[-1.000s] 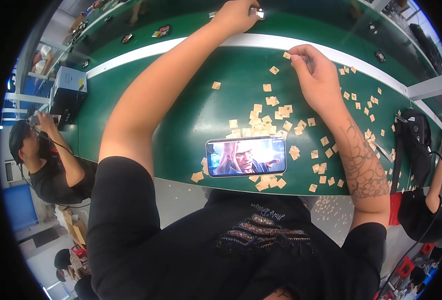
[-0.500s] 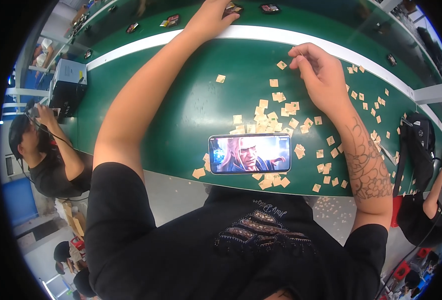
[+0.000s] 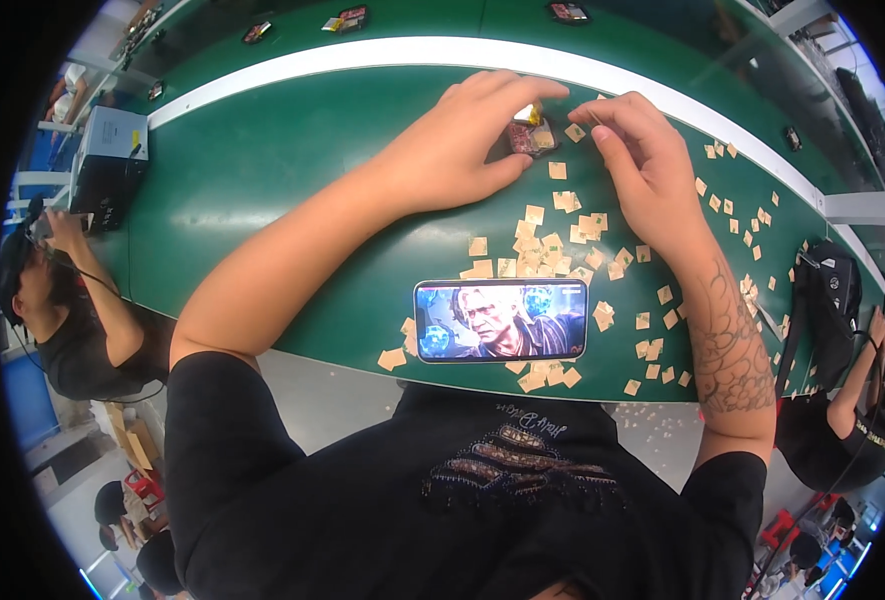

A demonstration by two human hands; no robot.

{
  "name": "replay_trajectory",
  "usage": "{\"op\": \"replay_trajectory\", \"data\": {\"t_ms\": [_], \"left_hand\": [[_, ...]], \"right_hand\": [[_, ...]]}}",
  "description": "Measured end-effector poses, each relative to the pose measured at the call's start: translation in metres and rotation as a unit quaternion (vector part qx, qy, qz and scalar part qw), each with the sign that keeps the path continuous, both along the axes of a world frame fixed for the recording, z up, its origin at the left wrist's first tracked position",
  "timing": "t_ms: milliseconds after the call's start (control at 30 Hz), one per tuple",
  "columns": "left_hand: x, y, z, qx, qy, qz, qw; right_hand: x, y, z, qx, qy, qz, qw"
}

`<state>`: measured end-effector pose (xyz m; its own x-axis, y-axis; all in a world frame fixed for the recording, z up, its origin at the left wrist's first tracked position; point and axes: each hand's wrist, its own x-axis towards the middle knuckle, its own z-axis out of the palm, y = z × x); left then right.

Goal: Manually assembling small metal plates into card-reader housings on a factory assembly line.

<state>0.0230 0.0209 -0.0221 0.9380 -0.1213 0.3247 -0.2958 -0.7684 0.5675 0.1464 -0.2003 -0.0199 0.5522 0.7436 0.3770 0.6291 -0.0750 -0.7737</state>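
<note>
A: Position and grip?

B: We place the small dark unit (image 3: 533,138) on the green table (image 3: 262,150), near the middle of its far edge, between the hands. The left hand (image 3: 472,135) arches beside it, thumb and forefinger spread wide; we cannot settle whether the thumb touches the unit. The right hand (image 3: 647,150) has thumb and forefinger close together; whether they pinch anything, we cannot tell.

A: Progress?

B: We judge it partway. One unit lies within reach of both hands. A pale patch shows on it, but we cannot identify it. Many pale squares (image 3: 534,214) remain loose, heaped mid-table and scattered toward the right end. Other units (image 3: 345,18) lie past the white rail (image 3: 362,55) at the far edge; their condition is too small for us to read.

A: Surface and room?

B: A lit phone (image 3: 500,322) lies by the near edge among squares. We note a grey box (image 3: 117,145) at the left end, a black bag (image 3: 828,300) at the right end, a co-worker (image 3: 92,345) beyond the left end, and pale bits on the floor (image 3: 332,385).
</note>
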Motion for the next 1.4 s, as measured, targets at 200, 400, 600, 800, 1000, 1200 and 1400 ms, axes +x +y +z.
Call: {"op": "replay_trajectory", "data": {"t_ms": [200, 400, 600, 800, 1000, 1200, 1400], "left_hand": [[-0.005, 0.006, 0.0, -0.038, -0.029, -0.008, 0.999], [-0.021, -0.002, 0.013, 0.014, 0.04, 0.048, 0.998], [-0.012, 0.006, 0.004, 0.051, -0.024, 0.021, 0.998], [-0.004, -0.002, 0.001, -0.074, -0.007, -0.046, 0.996], [-0.013, -0.005, 0.001, -0.001, -0.017, 0.043, 0.999], [-0.019, -0.015, 0.005, -0.003, 0.015, 0.07, 0.997], [-0.011, -0.017, -0.003, -0.047, -0.025, 0.036, 0.998]], "right_hand": [[-0.005, 0.0, 0.01, -0.064, -0.071, 0.044, 0.994], [-0.01, -0.001, 0.012, -0.092, -0.052, 0.025, 0.994], [-0.007, 0.001, 0.012, -0.087, -0.075, 0.028, 0.993], [-0.01, 0.002, 0.017, -0.093, -0.09, 0.028, 0.991], [-0.015, -0.001, 0.026, -0.135, -0.174, 0.012, 0.975], [-0.022, -0.001, 0.027, -0.168, -0.214, 0.008, 0.962], [-0.025, 0.0, 0.024, -0.16, -0.202, -0.001, 0.966]]}}
